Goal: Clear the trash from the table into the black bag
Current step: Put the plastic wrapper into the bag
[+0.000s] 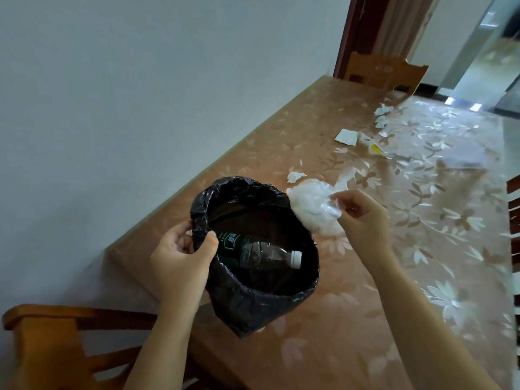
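Note:
A black bag (253,302) stands wide open on the table (337,333). My left hand (183,254) grips its rim on the left side. Inside lies a clear plastic bottle (261,251) with a green label and white cap. My right hand (363,218) pinches a crumpled clear plastic bag (312,204), held at the black bag's right rim. A torn white paper scrap (295,176) lies just beyond it. Farther along the table are a white paper piece (346,135), a wrapper with yellow (375,147) and crumpled tissues (382,115).
The table has a brown floral cover and runs along a white wall (140,94) on the left. A wooden chair (56,342) stands at the near left corner, another chair (385,70) at the far end. Chair parts show at the right edge (513,220).

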